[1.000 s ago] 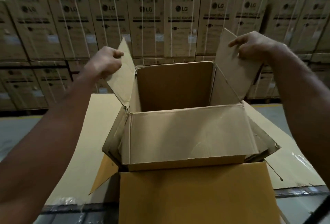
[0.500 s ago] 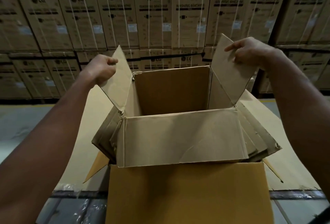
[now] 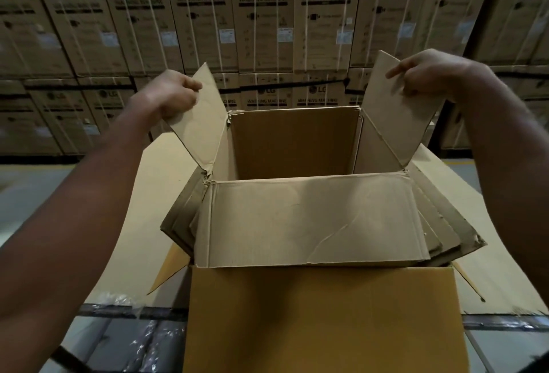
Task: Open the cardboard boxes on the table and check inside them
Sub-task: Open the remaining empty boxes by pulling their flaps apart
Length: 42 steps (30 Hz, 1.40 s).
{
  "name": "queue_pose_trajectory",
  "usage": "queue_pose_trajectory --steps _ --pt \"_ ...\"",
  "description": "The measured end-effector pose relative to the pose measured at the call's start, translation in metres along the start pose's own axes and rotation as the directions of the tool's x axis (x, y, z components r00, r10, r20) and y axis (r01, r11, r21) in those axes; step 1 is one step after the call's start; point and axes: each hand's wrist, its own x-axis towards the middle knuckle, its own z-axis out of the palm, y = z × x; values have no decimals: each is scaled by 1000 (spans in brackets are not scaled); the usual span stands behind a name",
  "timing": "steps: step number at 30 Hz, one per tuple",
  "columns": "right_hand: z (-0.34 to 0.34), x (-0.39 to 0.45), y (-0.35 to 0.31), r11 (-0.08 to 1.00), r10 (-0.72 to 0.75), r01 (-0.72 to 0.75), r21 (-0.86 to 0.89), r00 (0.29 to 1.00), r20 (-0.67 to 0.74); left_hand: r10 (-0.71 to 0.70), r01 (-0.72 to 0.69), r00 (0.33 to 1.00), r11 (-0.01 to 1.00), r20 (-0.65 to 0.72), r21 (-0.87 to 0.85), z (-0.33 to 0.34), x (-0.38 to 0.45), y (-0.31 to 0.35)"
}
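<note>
Behind everything we see a wall of stacked washing-machine cartons [image 3: 264,13]. On the cardboard-covered surface [image 3: 166,182] our open cardboard box [image 3: 294,147] sits just behind a closer box [image 3: 323,319]. Our left hand [image 3: 170,96] and right hand [image 3: 427,72] each pinch a side flap, fingers closed on cardboard. We judge opening done; its bottom is hidden, so checking remains.

The box [image 3: 294,147] floor lies hidden behind its near flap [image 3: 312,221]. The fingers [image 3: 190,84] of each hand wrap behind the side flaps, out of sight. The front box [image 3: 323,319] runs off the bottom edge.
</note>
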Motion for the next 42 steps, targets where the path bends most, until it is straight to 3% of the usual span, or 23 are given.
queue_pose_trajectory --steps 16,42 --pt "54 -11 58 998 69 -69 5 997 28 -64 69 997 990 41 -122 49 -12 -43" --pt "103 6 88 994 112 -112 -1 993 36 -114 113 988 993 106 20 106 -4 -109"
